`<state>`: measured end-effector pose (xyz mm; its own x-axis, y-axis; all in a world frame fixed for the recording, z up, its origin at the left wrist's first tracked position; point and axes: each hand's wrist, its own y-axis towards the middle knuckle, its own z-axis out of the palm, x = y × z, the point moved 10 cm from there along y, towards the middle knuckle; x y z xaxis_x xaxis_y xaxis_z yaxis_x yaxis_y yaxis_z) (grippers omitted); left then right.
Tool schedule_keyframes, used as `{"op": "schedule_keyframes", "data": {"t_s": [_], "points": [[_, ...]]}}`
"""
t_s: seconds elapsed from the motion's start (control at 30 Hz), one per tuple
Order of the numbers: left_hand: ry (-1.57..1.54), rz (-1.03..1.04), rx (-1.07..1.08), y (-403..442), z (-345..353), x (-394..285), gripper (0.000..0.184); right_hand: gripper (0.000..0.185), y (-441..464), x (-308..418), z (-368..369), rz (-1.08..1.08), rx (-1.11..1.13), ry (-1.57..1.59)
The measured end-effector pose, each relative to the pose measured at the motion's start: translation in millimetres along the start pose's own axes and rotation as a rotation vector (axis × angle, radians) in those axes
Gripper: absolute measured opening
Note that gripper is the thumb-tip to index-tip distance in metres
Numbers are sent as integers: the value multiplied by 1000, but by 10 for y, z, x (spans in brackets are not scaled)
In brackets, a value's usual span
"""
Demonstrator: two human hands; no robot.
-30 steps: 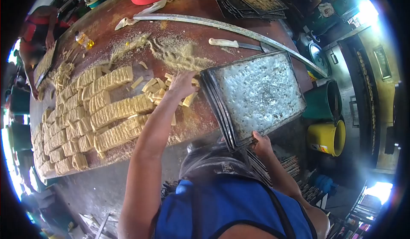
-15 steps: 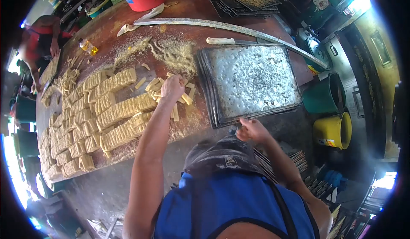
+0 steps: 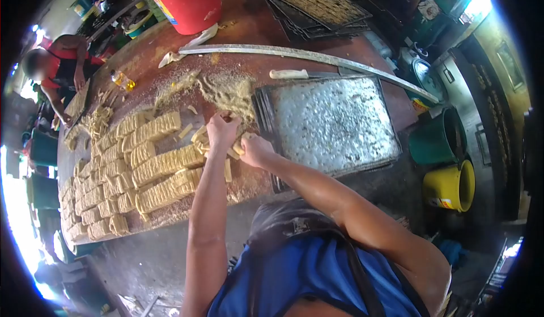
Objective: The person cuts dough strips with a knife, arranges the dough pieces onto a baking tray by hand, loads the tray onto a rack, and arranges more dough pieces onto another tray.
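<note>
right hand (image 3: 258, 149) and left hand (image 3: 223, 127) at loose pale strips (image 3: 199, 136), nine o'clock
both hands' fingers curled, grip unclear; one tray stack (image 3: 334, 125) at two, one knife (image 3: 289, 74) at one, one red bucket (image 3: 192, 9) at eleven

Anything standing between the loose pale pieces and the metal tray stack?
Only the person's own hands: left hand and right hand sit, in this view, between some loose pieces and the tray stack. The knife lies along its far edge.
</note>
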<state>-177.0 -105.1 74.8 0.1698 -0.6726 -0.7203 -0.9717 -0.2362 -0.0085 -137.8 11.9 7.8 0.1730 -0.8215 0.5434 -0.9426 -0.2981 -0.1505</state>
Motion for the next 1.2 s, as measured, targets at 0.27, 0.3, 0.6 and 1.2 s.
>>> {"op": "schedule_keyframes", "data": {"t_s": [0.27,0.3,0.6,1.2], "points": [[16,1,196,434,664,-736,36,10,409,-1191,-1106,-109,-36,366],[32,-22,205,455,677,-890,36,10,433,-1194,-1080,-104,-14,385],[59,108,-71,702,167,-1812,30,14,135,-11,214,-456,467,-113],[114,400,261,361,1271,-890,45,21,858,-1755,-1393,32,-241,615]]}}
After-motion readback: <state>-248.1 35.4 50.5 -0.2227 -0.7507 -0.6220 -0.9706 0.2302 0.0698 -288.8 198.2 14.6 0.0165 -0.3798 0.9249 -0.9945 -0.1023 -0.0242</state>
